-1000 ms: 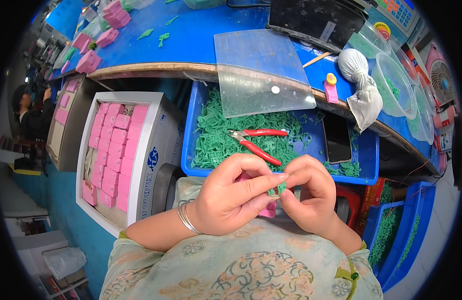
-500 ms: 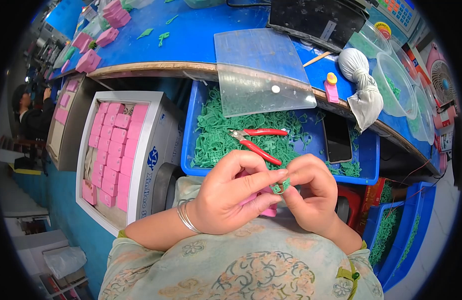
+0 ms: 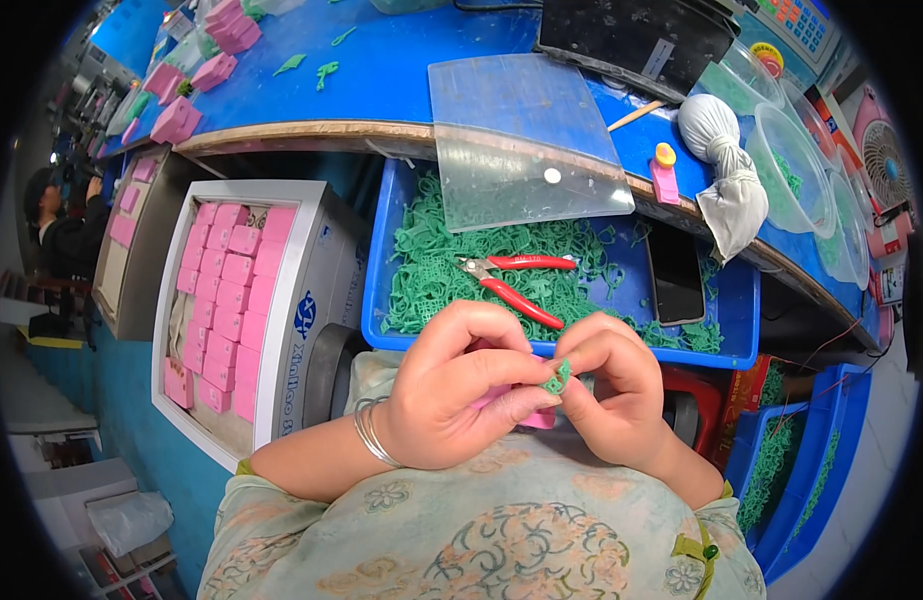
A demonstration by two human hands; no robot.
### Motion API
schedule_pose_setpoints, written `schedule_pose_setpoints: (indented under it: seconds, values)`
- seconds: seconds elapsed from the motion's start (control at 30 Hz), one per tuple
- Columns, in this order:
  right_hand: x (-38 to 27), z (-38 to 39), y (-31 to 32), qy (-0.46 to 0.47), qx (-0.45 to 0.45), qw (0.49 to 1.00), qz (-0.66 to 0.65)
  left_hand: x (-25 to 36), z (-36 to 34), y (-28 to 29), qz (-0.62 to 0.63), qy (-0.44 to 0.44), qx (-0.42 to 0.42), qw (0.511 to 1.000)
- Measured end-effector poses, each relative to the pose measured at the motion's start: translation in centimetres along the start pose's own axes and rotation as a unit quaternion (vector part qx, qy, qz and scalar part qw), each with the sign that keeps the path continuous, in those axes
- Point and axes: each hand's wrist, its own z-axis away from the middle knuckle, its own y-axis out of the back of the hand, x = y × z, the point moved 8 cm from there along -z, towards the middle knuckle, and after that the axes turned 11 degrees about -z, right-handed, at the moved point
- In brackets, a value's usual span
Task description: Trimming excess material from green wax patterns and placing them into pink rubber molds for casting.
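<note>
My left hand (image 3: 462, 395) and my right hand (image 3: 617, 385) meet in front of my chest. Between their pinched thumbs and fingertips is a small green openwork piece (image 3: 558, 377). Parts of a pink block (image 3: 536, 417) show between and below my left fingers; most of it is hidden, and how it is supported cannot be seen. Just beyond the hands, red-handled nippers (image 3: 522, 290) lie with parted handles on a heap of green lattice pieces (image 3: 432, 255) in a blue tray (image 3: 378, 270).
A clear plastic sheet (image 3: 527, 150) overhangs the tray from the blue bench (image 3: 372, 70). A phone (image 3: 676, 283) rests in the tray's right part. On the left stands a white box (image 3: 317, 230) of pink blocks (image 3: 222, 300). A tied cloth bag (image 3: 717, 150) and clear bowls (image 3: 787, 170) sit right.
The green piece has turned between my fingertips. My right hand has shifted slightly left, closer to the left one. The nippers lie where they were.
</note>
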Motion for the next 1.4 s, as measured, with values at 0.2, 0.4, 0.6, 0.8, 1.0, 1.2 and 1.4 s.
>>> schedule_pose_setpoints:
  seconds: [0.2,0.4,0.6,0.8,1.0,1.2,1.4]
  values:
    - [0.1,-0.1,-0.1,-0.004,-0.005,1.0,0.009,0.3,0.0,0.0,0.001,-0.017,0.003,1.0]
    - [0.0,0.0,-0.1,0.002,-0.002,1.0,0.025,0.4,0.1,0.0,0.003,-0.02,0.001,1.0]
    - [-1.3,-0.2,-0.1,0.067,-0.002,0.994,0.092,0.1,0.4,-0.5,-0.005,-0.016,-0.033,0.999]
    - [-1.7,-0.3,0.0,0.073,0.002,0.991,0.116,0.1,0.4,-0.4,0.028,-0.022,-0.001,0.999]
    - [-1.8,-0.3,0.0,0.076,0.0,0.99,0.12,0.1,0.5,-0.5,0.021,-0.025,-0.015,0.999]
    - [-1.9,-0.2,0.0,0.077,0.003,0.99,0.121,0.0,0.6,-0.8,0.0,-0.006,-0.05,0.999]
    - [-1.9,-0.3,-0.1,0.079,0.001,0.989,0.124,0.1,0.6,-0.8,-0.01,0.002,-0.059,0.998]
